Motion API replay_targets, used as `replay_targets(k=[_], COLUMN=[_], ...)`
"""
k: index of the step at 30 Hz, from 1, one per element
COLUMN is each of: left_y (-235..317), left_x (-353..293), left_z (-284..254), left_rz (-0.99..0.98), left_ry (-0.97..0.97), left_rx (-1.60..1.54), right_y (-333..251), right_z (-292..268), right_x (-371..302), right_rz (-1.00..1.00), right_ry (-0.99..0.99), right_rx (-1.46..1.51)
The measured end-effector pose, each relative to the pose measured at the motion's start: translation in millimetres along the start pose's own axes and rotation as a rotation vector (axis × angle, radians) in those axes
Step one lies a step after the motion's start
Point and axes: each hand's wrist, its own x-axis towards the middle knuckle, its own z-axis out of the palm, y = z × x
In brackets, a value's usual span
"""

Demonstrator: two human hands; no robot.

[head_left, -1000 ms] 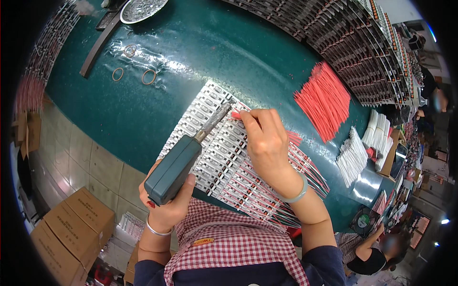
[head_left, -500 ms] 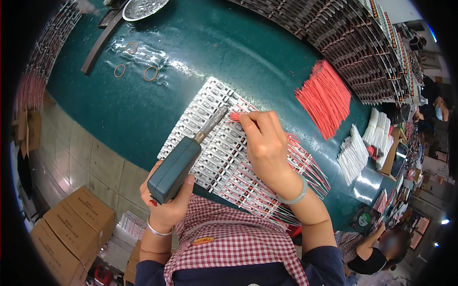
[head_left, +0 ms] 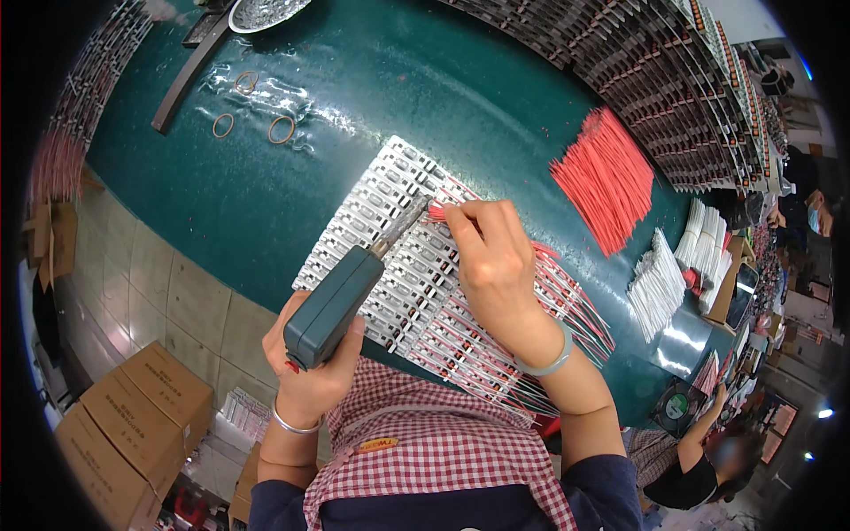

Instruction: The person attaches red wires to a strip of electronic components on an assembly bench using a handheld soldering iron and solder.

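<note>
My left hand [head_left: 310, 380] is wrapped round a dark green soldering gun [head_left: 333, 306]. Its metal tip reaches up and right onto a panel of small white circuit boards [head_left: 359, 218]. Close by the tip, my right hand [head_left: 498, 258] pinches a small bunch of short red wires [head_left: 437, 213] between thumb and fingers. Whether the tip touches a wire end is too small to tell. Red and white wires [head_left: 571, 305] fan out from the lower right of the panel, partly under my right forearm.
Loose red wires [head_left: 606, 181] lie in a pile to the right, with white wires [head_left: 656, 288] nearer. Stacked board panels [head_left: 655, 88] line the far edge. Rubber bands [head_left: 282, 130], a dark bar [head_left: 189, 78] and a metal bowl [head_left: 266, 12] lie far left. Cartons [head_left: 133, 425] stand on the floor.
The soldering gun in my left hand has moved slightly right and up, its tip nearer the red wires. My right hand has barely moved and keeps its pinch.
</note>
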Motion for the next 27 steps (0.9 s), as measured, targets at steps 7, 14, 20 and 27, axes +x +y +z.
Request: replay_targets(k=[7,14,20,27], left_y=[-1,1,-1,-3], left_x=[-2,-12,-14,-13], left_z=[-2,-7,-9,-9], left_rz=[-0.006,-0.079,-0.076,-0.043], left_ry=[-0.002,0.109,0.089,0.048], left_rx=[-0.021,-0.036,-0.049,-0.035], right_y=[0,-1,-7,-10], right_z=[0,1,-4,1], right_x=[0,-1,-2,-6], right_rz=[-0.004,0.013,-0.008,0.008], right_ry=[-0.003,0.001,0.043,0.003], right_rx=[0.004,-0.004,0.031,0.05])
